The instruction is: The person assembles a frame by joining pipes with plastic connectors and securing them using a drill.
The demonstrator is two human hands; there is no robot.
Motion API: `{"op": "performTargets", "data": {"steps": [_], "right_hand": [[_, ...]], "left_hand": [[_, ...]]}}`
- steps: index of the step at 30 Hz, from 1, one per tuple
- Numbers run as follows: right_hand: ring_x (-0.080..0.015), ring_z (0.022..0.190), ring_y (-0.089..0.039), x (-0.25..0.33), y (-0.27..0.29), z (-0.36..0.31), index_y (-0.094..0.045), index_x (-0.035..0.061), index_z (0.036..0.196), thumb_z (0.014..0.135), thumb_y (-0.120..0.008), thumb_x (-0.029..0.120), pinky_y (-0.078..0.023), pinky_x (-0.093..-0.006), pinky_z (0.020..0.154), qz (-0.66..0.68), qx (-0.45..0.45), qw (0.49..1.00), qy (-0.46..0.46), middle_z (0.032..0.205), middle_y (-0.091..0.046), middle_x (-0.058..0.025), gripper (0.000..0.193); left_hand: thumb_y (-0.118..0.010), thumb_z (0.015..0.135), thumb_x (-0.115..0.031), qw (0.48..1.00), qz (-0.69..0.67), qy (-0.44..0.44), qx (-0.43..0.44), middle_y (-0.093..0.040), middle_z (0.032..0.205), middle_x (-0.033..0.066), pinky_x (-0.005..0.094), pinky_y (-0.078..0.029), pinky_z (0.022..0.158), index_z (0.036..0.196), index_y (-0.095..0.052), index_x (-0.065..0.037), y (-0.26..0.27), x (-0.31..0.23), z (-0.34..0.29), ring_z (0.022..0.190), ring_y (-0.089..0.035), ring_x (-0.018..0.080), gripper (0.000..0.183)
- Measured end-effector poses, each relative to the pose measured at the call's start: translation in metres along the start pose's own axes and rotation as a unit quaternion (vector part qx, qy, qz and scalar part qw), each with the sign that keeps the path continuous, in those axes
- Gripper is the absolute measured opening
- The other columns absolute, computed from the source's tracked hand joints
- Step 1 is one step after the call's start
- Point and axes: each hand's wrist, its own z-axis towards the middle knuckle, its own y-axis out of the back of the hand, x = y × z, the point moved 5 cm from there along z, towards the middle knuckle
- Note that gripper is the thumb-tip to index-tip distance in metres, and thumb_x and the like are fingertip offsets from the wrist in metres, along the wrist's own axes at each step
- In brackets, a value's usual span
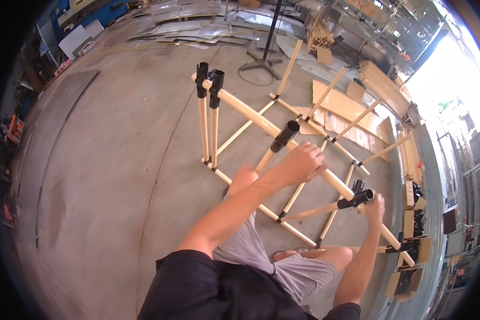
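Concrete floor point(106, 160): smooth, grey, thin dark line across it. Flat, shiny sheets point(213, 32) piled beyond; cardboard point(338, 106) flattened behind frame. Frame point(214, 133) of pale round poles, black tubular connectors point(284, 137), stands before person. Left hand point(305, 161) wrapped over upper rail point(250, 111); right hand point(376, 209) at rail beside a connector, grip unclear.

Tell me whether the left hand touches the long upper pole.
Touching: the head view shows the left hand curled over the long upper pole.

Left grip point(306, 161), right grip point(376, 208) on pale pipe frame point(336, 183).
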Motion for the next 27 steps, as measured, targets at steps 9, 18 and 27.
{"op": "performTargets", "data": {"steps": [9,18,27], "right_hand": [[-0.0387,0.092,-0.063,0.009,0.029,-0.017,-0.066,0.0089,0.102,0.086,-0.065,0.016,-0.051,-0.0500,0.079,-0.051,-0.055,0.997,0.025,0.092,-0.065,-0.0170,0.017],[-0.0355,0.073,-0.066,0.018,0.040,-0.056,-0.068,0.0034,0.090,0.090,-0.067,0.012,-0.052,-0.0423,0.067,0.314,-0.400,0.861,0.011,0.080,-0.068,-0.0169,0.009],[-0.0346,0.099,-0.065,-0.157,-0.071,-0.413,-0.063,0.0001,0.114,0.078,-0.074,0.008,-0.051,-0.0408,0.088,0.205,-0.288,0.821,-0.449,0.108,-0.067,-0.0181,0.038]], "left_hand": [[-0.059,0.094,-0.015,0.971,0.034,0.121,-0.205,-0.067,0.083,0.0112,0.0468,-0.045,0.068,0.081,-0.063,-0.007,0.137,0.106,0.024,0.077,-0.063,0.0314,0.016],[-0.066,0.093,-0.019,0.945,0.267,0.146,0.123,-0.065,0.104,0.0123,0.0418,-0.052,0.075,0.118,-0.059,-0.006,0.051,0.290,-0.095,0.090,-0.064,0.0319,0.028],[-0.062,0.095,-0.004,0.926,0.308,0.161,0.147,-0.066,0.117,0.0183,0.0403,-0.054,0.091,0.138,-0.053,0.002,0.156,0.345,-0.076,0.108,-0.066,0.0362,0.045]]}}
